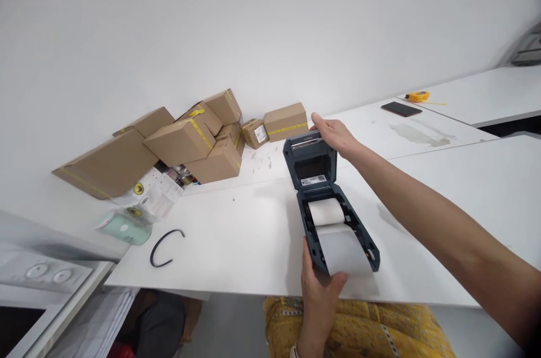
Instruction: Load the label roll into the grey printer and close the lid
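Observation:
A dark blue-grey label printer stands open on the white table, its lid swung up and back. Inside lies a white label roll, and a strip of label paper runs from it over the front edge. My right hand grips the top edge of the raised lid. At the near left corner my left hand holds the printer, fingers along its side and thumb by the paper's end. Whether that thumb presses on the paper I cannot tell.
Several cardboard boxes are piled against the wall at the back left. A black headband and a mint-green pouch-like item lie at left. Far right are a phone and a yellow tape measure.

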Tool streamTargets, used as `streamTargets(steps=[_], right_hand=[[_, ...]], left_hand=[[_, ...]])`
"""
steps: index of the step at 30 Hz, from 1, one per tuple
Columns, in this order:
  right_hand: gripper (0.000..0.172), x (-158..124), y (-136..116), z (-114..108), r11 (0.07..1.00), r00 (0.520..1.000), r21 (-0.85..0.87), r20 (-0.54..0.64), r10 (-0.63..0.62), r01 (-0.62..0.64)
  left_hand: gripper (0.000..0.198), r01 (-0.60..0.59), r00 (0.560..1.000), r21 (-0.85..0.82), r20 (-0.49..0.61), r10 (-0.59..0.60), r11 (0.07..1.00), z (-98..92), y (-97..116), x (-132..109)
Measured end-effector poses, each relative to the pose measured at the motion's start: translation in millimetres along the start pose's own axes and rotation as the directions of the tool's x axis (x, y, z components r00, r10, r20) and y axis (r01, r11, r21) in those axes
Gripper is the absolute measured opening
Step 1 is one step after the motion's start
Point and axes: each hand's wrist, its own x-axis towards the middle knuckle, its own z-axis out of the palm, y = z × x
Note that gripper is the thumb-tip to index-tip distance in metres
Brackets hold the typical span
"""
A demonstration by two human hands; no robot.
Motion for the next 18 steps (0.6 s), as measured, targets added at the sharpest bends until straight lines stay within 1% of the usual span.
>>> streamTargets(steps=[2,3,4,6,7,8,9,10,11,12,13,14,15,16,18], right_hand=[[0.076,-2,2,-4,0.997,0.997,0.036,-0.030,-0.067,0.068],[0.071,-8,4,-6,0.993,0.991,0.041,-0.078,-0.108,0.112],[0.066,-18,7,-9,0.988,0.979,0.039,-0.143,-0.143,0.150],[0.058,-47,19,-14,0.982,0.945,0.014,-0.272,-0.180,0.191],[0.056,-64,28,-15,0.978,0.931,-0.006,-0.306,-0.198,0.206],[0.054,-80,38,-14,0.976,0.931,-0.024,-0.296,-0.214,0.217],[0.048,-96,49,-12,0.965,0.946,-0.048,-0.190,-0.261,0.257],[0.039,-109,61,-8,0.951,0.951,-0.063,-0.054,-0.306,0.302],[0.031,-119,72,-3,0.937,0.940,-0.083,0.073,-0.333,0.338],[0.028,-126,83,2,0.914,0.910,-0.136,0.226,-0.348,0.383],[0.034,-130,92,8,0.881,0.868,-0.206,0.368,-0.334,0.426],[0.045,-132,99,13,0.834,0.820,-0.286,0.490,-0.295,0.471],[0.056,-131,103,18,0.777,0.773,-0.360,0.587,-0.241,0.517],[0.064,-129,105,23,0.723,0.736,-0.417,0.650,-0.186,0.551],[0.075,-124,104,29,0.661,0.692,-0.468,0.713,-0.110,0.586]], left_hand=[[0.117,-0.012,1.000,0.015,-0.017,0.012,1.000,-0.4,-1,0],[0.117,-0.017,1.000,0.018,-0.026,0.018,1.000,-0.6,-3,0],[0.117,-0.020,0.999,0.019,-0.034,0.021,1.000,-0.8,-4,0],[0.117,-0.023,0.998,0.022,-0.052,0.024,0.999,-0.9,-8,1],[0.117,-0.024,0.998,0.027,-0.064,0.026,0.999,-0.8,-9,2],[0.118,-0.023,0.997,0.035,-0.073,0.026,0.999,-0.6,-11,2],[0.118,-0.024,0.997,0.042,-0.078,0.027,0.999,-0.5,-12,2],[0.117,-0.025,0.997,0.048,-0.076,0.029,0.999,-0.4,-13,2],[0.116,-0.029,0.997,0.049,-0.067,0.032,0.998,-0.7,-14,2],[0.114,-0.034,0.998,0.046,-0.051,0.037,0.998,-1.5,-14,1],[0.112,-0.040,0.999,0.041,-0.028,0.041,0.998,-2.8,-14,-1],[0.110,-0.044,0.999,0.039,-0.005,0.044,0.998,-4.7,-12,-1],[0.106,-0.044,0.999,0.044,0.010,0.043,0.998,-7.2,-10,-1],[0.100,-0.039,0.999,0.055,0.015,0.039,0.998,-10.0,-6,0],[0.088,-0.033,0.999,0.090,-0.019,0.035,0.995,-15.5,7,10]])
